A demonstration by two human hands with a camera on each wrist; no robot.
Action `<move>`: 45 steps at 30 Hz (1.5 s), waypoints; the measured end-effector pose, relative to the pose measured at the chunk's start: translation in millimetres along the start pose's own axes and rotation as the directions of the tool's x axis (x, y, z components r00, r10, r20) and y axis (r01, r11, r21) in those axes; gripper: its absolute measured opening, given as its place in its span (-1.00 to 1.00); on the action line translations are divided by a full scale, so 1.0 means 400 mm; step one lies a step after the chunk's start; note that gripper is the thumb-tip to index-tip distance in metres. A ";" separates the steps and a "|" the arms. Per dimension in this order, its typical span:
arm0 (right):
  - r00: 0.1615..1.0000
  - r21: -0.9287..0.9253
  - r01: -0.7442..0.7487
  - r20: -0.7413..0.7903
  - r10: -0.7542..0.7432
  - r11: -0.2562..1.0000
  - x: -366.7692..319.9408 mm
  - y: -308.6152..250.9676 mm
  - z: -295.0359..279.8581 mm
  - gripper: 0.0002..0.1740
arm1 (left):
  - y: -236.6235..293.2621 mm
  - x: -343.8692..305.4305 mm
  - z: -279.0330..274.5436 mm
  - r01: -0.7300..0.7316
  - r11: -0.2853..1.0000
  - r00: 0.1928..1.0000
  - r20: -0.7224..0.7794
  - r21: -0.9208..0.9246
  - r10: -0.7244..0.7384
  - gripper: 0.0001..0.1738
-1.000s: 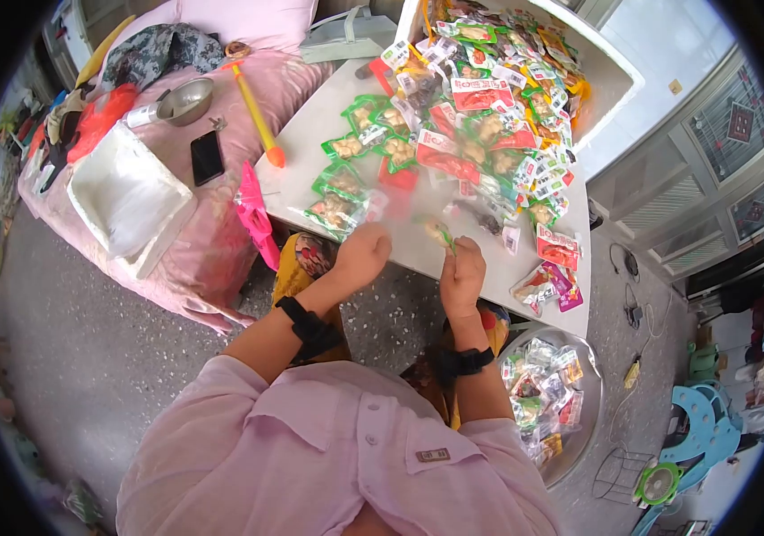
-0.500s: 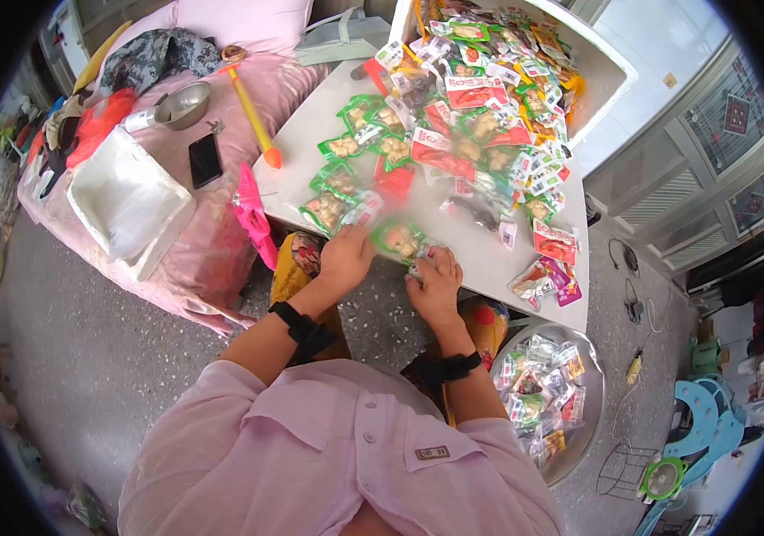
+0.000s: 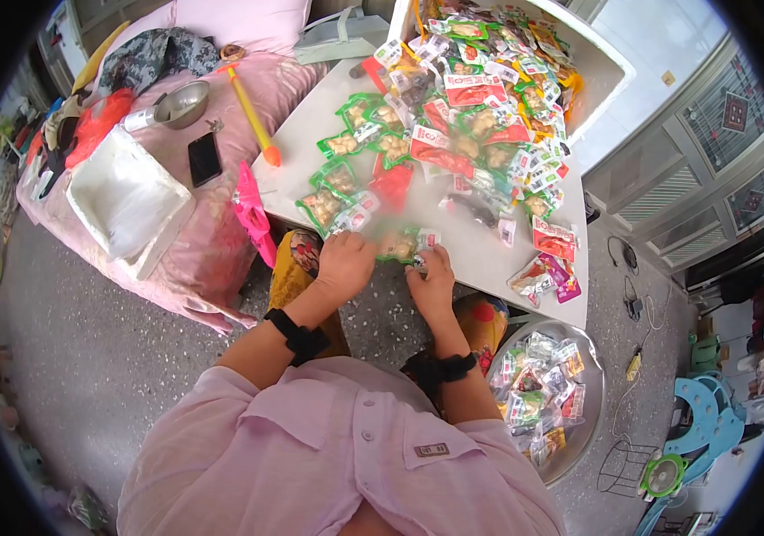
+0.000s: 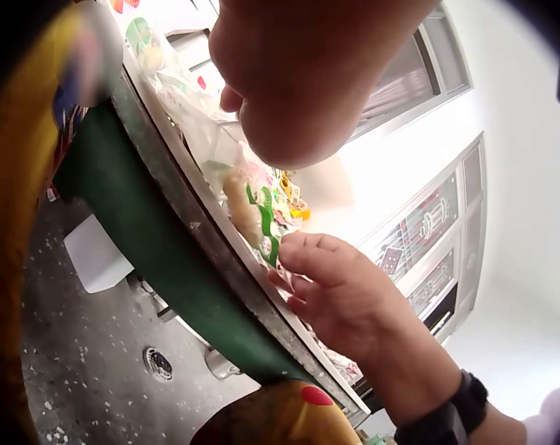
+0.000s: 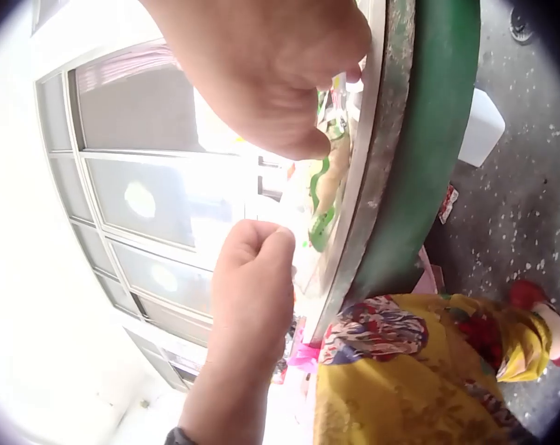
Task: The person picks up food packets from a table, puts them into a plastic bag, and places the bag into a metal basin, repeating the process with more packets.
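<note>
A green-edged clear packet with pale food pieces (image 3: 397, 244) lies at the table's near edge, between the two hands. The left hand (image 3: 346, 265) is at its left end; in the right wrist view the left hand (image 5: 252, 287) has thumb and index finger pinched together beside the packet (image 5: 328, 190). At the other end, the right hand (image 3: 431, 281) grips the packet's printed end with curled fingers. The left wrist view shows the right hand (image 4: 340, 301) at the packet's green edge (image 4: 267, 222). Similar green-edged packets (image 3: 339, 179) lie beyond the left hand.
A white foam box (image 3: 610, 67) spills many colourful packets over the table (image 3: 293, 192). Low at the right stands a metal basin (image 3: 587, 415) of packets. On the pink-covered bed at left are an empty foam box (image 3: 123, 205), a phone (image 3: 205, 159) and a metal pan (image 3: 184, 105).
The right hand brought the packet left from near the table's edge, and it now lies flatter between both hands. The left hand has shifted slightly left and down from its first position.
</note>
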State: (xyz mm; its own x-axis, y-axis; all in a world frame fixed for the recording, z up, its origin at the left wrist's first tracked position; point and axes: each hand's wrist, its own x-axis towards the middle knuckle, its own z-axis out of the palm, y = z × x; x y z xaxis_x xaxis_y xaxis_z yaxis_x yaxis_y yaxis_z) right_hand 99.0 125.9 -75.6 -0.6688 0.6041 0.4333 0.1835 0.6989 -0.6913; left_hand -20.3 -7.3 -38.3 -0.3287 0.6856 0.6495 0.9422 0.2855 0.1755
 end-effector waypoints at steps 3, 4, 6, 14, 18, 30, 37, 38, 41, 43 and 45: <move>0.980 0.350 -0.125 -0.105 0.171 0.928 0.002 0.067 0.050 -0.55 | 0.004 -0.015 0.025 0.073 0.995 0.996 0.047 -0.066 -0.070 -0.92; 0.926 0.500 -0.301 -0.051 0.374 0.812 0.014 0.026 0.031 -0.55 | 0.006 -0.016 0.030 0.096 0.992 0.994 0.052 -0.078 -0.092 -0.92; 0.709 0.713 -0.561 0.152 0.689 0.420 0.033 -0.050 -0.006 -0.57 | 0.006 -0.019 0.034 0.143 0.985 0.988 0.068 -0.101 -0.136 -0.92; 0.721 0.729 -0.663 0.562 0.404 0.168 0.053 -0.018 0.013 -0.70 | -0.006 -0.014 0.035 0.104 0.976 0.994 0.005 -0.191 -0.105 -0.93; 0.786 0.837 -0.545 0.491 0.376 0.045 0.039 -0.060 0.001 -0.73 | 0.001 0.003 0.000 0.056 0.980 0.998 -0.030 -0.189 -0.062 -0.93; 0.795 0.832 -0.545 0.553 0.249 -0.108 0.141 -0.083 0.023 -0.65 | 0.022 0.058 -0.038 0.012 0.993 0.999 -0.030 -0.115 -0.015 -0.91; 0.645 0.645 -0.763 0.754 0.126 0.041 0.171 -0.107 0.040 -0.63 | 0.018 0.055 -0.042 -0.026 0.994 0.999 -0.039 -0.105 0.022 -0.92; 0.611 0.598 -0.792 0.776 0.159 0.126 0.167 -0.099 0.049 -0.64 | 0.016 0.053 -0.041 -0.032 0.994 0.999 -0.034 -0.107 0.029 -0.92; 0.643 0.640 -0.764 0.746 0.175 0.078 0.167 -0.134 0.041 -0.67 | 0.015 0.043 -0.039 -0.061 0.991 0.998 -0.030 -0.122 0.057 -0.91; 0.706 0.723 -0.690 0.685 0.181 -0.044 0.166 -0.153 0.055 -0.70 | 0.015 0.044 -0.040 -0.088 0.988 0.996 -0.042 -0.126 0.083 -0.90; 0.757 0.788 -0.596 0.616 0.216 -0.155 0.160 -0.155 0.089 -0.73 | 0.015 0.050 -0.045 -0.115 0.986 0.992 -0.059 -0.124 0.108 -0.90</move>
State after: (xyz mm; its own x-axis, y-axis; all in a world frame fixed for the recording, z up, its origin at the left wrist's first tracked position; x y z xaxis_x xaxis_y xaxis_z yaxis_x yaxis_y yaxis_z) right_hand 19.3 107.8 -25.6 -0.9109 0.3725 -0.1773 -0.1969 -0.7702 -0.6066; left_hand -20.0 -3.9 -10.8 -0.2202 0.6717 0.7073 0.9745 0.1195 0.1898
